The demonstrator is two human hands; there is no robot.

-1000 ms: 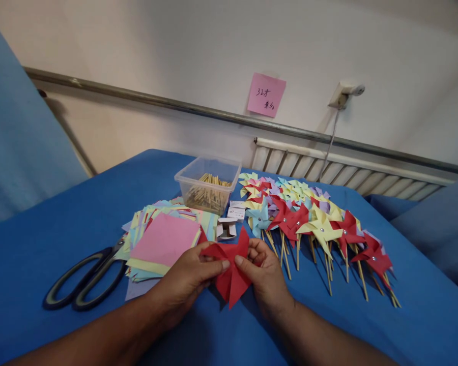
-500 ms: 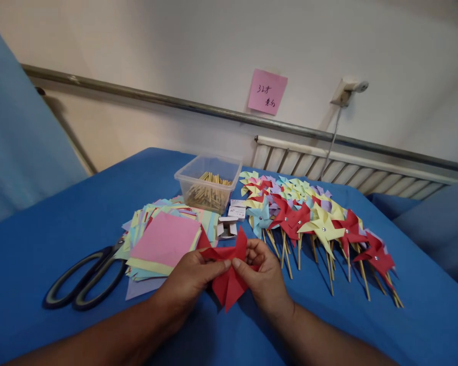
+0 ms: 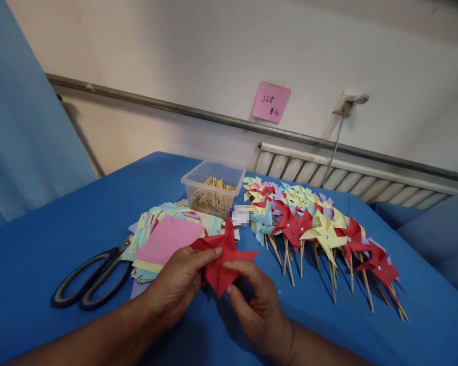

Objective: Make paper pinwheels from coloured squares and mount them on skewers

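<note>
Fingers [image 3: 213, 251] of both hands pinch red pinwheel [image 3: 221, 259] (between them).

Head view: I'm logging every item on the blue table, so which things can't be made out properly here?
- Small items beside the clear tub: a blurred patch covers them.
- Pink note on the wall: writing too small to read.
- Red paper pinwheel: its lower folds are hidden by the left hand and right hand.
- Paper stack: lower sheets covered by the pink top sheet.
- Scissors: blade tips hidden under the stack.

Craft workroom: pinwheels [image 3: 320, 231], paper stack [image 3: 168, 236], scissors [image 3: 89, 277]
</note>
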